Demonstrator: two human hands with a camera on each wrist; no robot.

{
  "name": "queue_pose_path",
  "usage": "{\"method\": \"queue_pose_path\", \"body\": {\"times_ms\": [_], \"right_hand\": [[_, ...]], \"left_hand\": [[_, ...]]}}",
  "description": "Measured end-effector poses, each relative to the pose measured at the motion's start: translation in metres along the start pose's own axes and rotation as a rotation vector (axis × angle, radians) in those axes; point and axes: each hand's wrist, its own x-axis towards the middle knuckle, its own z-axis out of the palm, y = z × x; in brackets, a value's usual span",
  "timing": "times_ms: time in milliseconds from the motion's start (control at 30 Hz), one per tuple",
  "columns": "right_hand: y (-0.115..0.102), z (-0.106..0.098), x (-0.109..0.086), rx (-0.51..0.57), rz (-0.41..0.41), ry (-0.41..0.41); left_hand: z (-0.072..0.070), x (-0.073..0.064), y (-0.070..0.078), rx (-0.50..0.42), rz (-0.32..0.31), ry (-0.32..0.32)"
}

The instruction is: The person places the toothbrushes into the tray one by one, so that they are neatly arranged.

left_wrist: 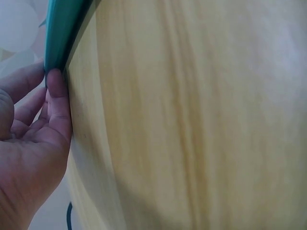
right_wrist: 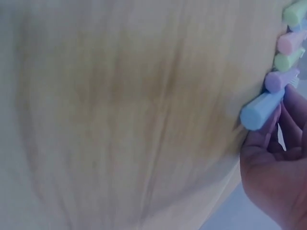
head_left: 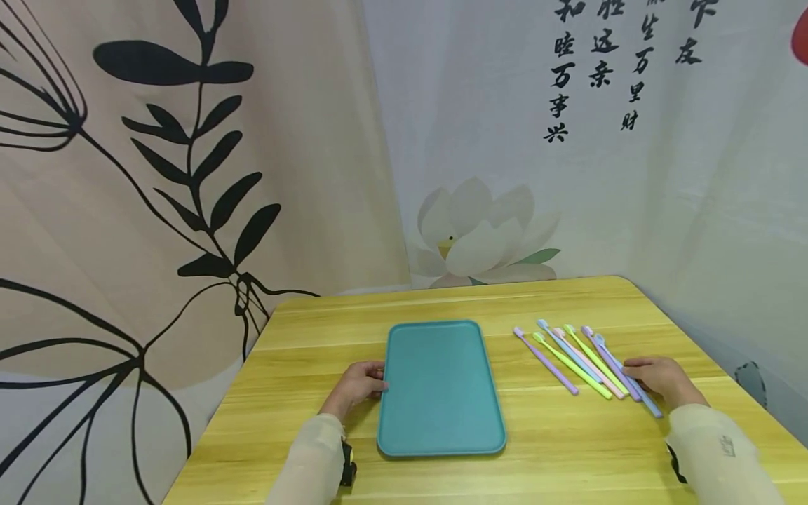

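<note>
Head view: lower centre, the left hand [head_left: 357, 386] pinches the rim of the teal tray [head_left: 440, 386], apparently steadying it; lower right, the right hand [head_left: 659, 380] pinches the outermost blue toothbrush [right_wrist: 261, 111], seemingly easiest reached among the fanned toothbrushes [head_left: 571, 365].

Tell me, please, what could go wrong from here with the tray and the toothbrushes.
The right hand pinches a slim light-blue toothbrush close beside a slim purple toothbrush, so lifting might drag or roll that neighbour. The left hand grips the flat teal rectangular tray only at one side, so a tug could swivel it on the yellowish wooden table.
</note>
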Motion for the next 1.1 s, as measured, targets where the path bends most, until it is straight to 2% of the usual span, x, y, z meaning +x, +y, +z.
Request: {"method": "queue_pose_path", "body": {"times_ms": [200,667,833,1100], "right_hand": [[-0.003,0.001,-0.003,-0.21,-0.079,0.051],[-0.009,0.003,-0.01,-0.299,-0.118,0.084],[-0.006,0.003,-0.01,-0.242,-0.095,0.088],[0.0,-0.002,-0.009,-0.066,-0.04,0.099]], "left_hand": [[0.001,0.002,-0.002,0.0,0.005,-0.001],[0.001,0.001,-0.001,0.009,-0.003,-0.01],[0.001,0.001,-0.002,0.011,-0.002,-0.015],[0.002,-0.001,0.001,0.008,-0.011,-0.011]]}}
